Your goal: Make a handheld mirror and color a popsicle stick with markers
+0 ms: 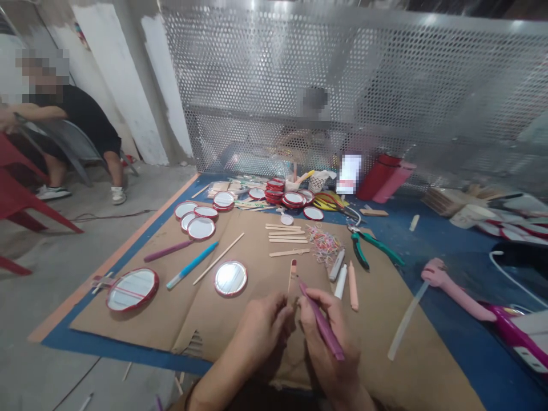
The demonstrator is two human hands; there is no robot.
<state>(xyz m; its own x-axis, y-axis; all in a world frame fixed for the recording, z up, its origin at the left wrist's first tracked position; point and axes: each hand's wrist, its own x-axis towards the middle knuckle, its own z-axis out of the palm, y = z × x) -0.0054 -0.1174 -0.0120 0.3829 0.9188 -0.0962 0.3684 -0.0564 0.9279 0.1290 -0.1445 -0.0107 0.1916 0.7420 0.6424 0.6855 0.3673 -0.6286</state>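
The left hand [266, 324] pinches the lower end of a thin wooden stick [291, 281], whose dark red tip extends beyond the fingers and points away from the person, over the cardboard [377, 348]. The right hand [331, 334] holds a purple marker [322, 322] between closed fingers, its long axis slanting forward-left, its tip just beside the stick.

red chair [17, 194] | seated person [88, 117] | perforated metal panel [240, 74] | red bottle [378, 178] | blurred, likely phone [349, 173]
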